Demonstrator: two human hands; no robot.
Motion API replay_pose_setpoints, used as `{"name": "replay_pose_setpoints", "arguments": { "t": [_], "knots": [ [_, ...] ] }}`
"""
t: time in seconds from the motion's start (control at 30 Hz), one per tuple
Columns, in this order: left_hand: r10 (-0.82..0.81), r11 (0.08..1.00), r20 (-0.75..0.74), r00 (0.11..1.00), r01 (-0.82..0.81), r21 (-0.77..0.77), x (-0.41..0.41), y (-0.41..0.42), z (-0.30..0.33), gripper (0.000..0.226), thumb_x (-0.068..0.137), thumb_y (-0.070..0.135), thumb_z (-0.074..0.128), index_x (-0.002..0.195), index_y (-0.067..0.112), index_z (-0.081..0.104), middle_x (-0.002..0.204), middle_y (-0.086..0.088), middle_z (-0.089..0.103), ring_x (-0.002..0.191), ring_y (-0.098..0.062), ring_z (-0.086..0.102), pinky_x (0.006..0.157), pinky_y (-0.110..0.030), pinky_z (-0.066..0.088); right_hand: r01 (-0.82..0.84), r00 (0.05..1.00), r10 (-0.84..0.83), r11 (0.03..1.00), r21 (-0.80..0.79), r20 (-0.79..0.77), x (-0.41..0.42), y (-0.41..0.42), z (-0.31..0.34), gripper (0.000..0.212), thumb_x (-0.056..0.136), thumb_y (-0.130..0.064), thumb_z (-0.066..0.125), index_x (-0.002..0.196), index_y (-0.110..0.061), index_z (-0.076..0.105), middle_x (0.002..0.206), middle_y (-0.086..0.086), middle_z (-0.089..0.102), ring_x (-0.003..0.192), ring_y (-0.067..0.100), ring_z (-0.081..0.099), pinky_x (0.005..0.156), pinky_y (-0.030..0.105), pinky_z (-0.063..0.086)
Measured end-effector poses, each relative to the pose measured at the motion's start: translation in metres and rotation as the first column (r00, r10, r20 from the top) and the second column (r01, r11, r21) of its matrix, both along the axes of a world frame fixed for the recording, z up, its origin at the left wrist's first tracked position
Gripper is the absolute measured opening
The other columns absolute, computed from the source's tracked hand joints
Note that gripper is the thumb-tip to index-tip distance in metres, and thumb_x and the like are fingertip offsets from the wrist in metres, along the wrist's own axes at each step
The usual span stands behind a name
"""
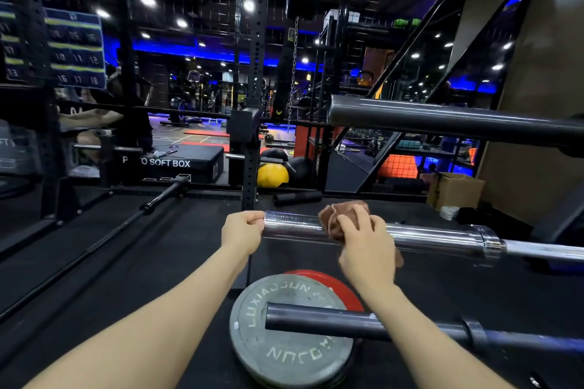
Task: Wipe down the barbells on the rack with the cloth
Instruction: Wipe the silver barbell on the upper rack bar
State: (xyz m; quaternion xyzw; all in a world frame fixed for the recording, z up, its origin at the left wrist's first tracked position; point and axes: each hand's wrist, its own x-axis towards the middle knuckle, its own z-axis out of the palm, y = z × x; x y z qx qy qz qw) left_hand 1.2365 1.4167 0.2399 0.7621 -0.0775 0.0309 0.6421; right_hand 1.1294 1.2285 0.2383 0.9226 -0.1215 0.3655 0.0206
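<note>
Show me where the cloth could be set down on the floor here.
Free: black floor between the black barbell and the left hand. Crowded: the grey plate and dark bar under the right hand and cloth.

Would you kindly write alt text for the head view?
A person's right hand presses a brown cloth onto a chrome barbell sleeve, while the left hand grips its end. A grey weight plate lies below.

A crumpled reddish-brown cloth [343,218] sits at frame centre on the shiny chrome barbell sleeve [410,235], while the two other barbell sleeves, upper right [442,120] and lower centre [331,320], are dark grey. Low in the frame, a round grey weight plate with pale raised lettering [284,347] covers a red plate [341,284], and a yellow ball [272,174] shows mid-frame against the black floor [126,262].
</note>
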Motion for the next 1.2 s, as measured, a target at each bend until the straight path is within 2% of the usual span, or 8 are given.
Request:
{"name": "replay_pose_setpoints", "arguments": {
  "t": [0.2, 0.3, 0.5, 0.67, 0.8, 0.9, 1.07, 1.2],
  "knots": [
    [-0.030, 0.997, -0.013, 0.999, 0.029, -0.076, -0.010, 0.005, 0.010, 0.027, 0.092, 0.000, 0.053, 0.079, 0.018, 0.069, 0.078, 0.000, 0.066, 0.075, -0.012, 0.057, 0.062, -0.020, 0.044, -0.189, 0.979, 0.194, 0.979, -0.081, 0.064, 0.037, 0.089, -0.004, 0.037, 0.076, -0.047, 0.046, 0.097, -0.027, 0.068, 0.128, 0.001, 0.060, 0.110, 0.032, 0.054, 0.084, 0.039, 0.047],
    [-0.048, 0.993, -0.020, 0.999, 0.046, -0.112, -0.013, 0.006, 0.012, 0.023, 0.093, 0.001, 0.052, 0.085, 0.013, 0.071, 0.079, -0.003, 0.067, 0.078, -0.014, 0.058, 0.065, -0.021, 0.047, -0.253, 0.953, 0.274, 0.954, -0.163, 0.127, 0.042, 0.092, -0.004, 0.014, 0.072, -0.028, 0.069, 0.086, -0.025, 0.067, 0.117, -0.002, 0.065, 0.102, 0.031, 0.059, 0.075, 0.037, 0.050],
    [0.041, 0.998, -0.023, 0.999, -0.042, -0.047, -0.008, -0.003, 0.008, 0.025, 0.087, 0.004, 0.055, 0.099, 0.017, 0.073, 0.104, -0.003, 0.070, 0.104, -0.021, 0.061, 0.087, -0.028, 0.047, -0.228, 0.948, 0.279, 0.931, -0.286, 0.154, 0.018, 0.033, -0.014, 0.026, 0.060, -0.005, 0.073, 0.081, -0.018, 0.063, 0.111, 0.001, 0.065, 0.096, 0.035, 0.060, 0.061, 0.037, 0.048],
    [0.162, 0.982, 0.024, 0.986, -0.164, 0.094, -0.021, -0.018, 0.013, 0.036, 0.088, 0.005, 0.052, 0.121, 0.015, 0.062, 0.111, 0.000, 0.065, 0.090, -0.017, 0.055, 0.067, -0.022, 0.040, -0.060, 0.975, 0.097, 0.980, -0.188, 0.197, -0.018, -0.042, -0.015, 0.038, 0.050, 0.001, 0.081, 0.081, -0.014, 0.064, 0.109, 0.005, 0.065, 0.090, 0.036, 0.058, 0.055, 0.037, 0.045],
    [0.205, 0.925, 0.118, 0.972, -0.232, 0.300, -0.032, -0.028, 0.016, 0.036, 0.087, 0.006, 0.051, 0.121, 0.012, 0.058, 0.123, -0.007, 0.056, 0.093, -0.023, 0.055, 0.073, -0.027, 0.039, 0.036, 0.971, -0.033, 0.999, -0.011, 0.235, -0.028, -0.042, -0.009, 0.040, 0.045, 0.003, 0.081, 0.078, -0.012, 0.064, 0.099, 0.005, 0.065, 0.082, 0.038, 0.058, 0.049, 0.035, 0.043],
    [0.235, 0.762, 0.289, 0.928, -0.360, 0.539, -0.051, -0.041, 0.019, 0.015, 0.088, 0.009, 0.051, 0.103, 0.011, 0.050, 0.121, -0.012, 0.045, 0.104, -0.028, 0.047, 0.090, -0.036, 0.035, -0.013, 0.980, 0.026, 0.997, -0.071, 0.198, -0.017, -0.014, -0.004, 0.035, 0.054, -0.004, 0.081, 0.083, -0.015, 0.066, 0.099, 0.005, 0.064, 0.081, 0.036, 0.058, 0.052, 0.035, 0.044],
    [-0.010, 0.660, 0.676, 0.737, -0.503, 0.558, -0.070, -0.074, 0.011, 0.054, 0.084, 0.014, 0.060, 0.135, 0.014, 0.043, 0.127, -0.005, 0.041, 0.114, -0.024, 0.042, 0.097, -0.034, 0.032, -0.051, 0.981, 0.079, 0.986, -0.159, 0.177, -0.023, -0.041, -0.005, 0.037, 0.056, -0.003, 0.079, 0.088, -0.016, 0.064, 0.101, 0.004, 0.063, 0.081, 0.034, 0.057, 0.049, 0.035, 0.043],
    [-0.289, 0.584, 0.645, 0.707, -0.404, 0.704, -0.078, -0.112, 0.006, 0.068, 0.082, 0.036, 0.069, 0.139, 0.021, 0.034, 0.135, 0.000, 0.035, 0.123, -0.019, 0.036, 0.102, -0.030, 0.030, 0.025, 0.973, -0.001, 0.995, -0.098, 0.232, -0.041, -0.094, -0.014, 0.035, 0.060, -0.001, 0.074, 0.089, -0.015, 0.061, 0.105, 0.005, 0.062, 0.084, 0.036, 0.055, 0.049, 0.038, 0.045]
  ]
}}
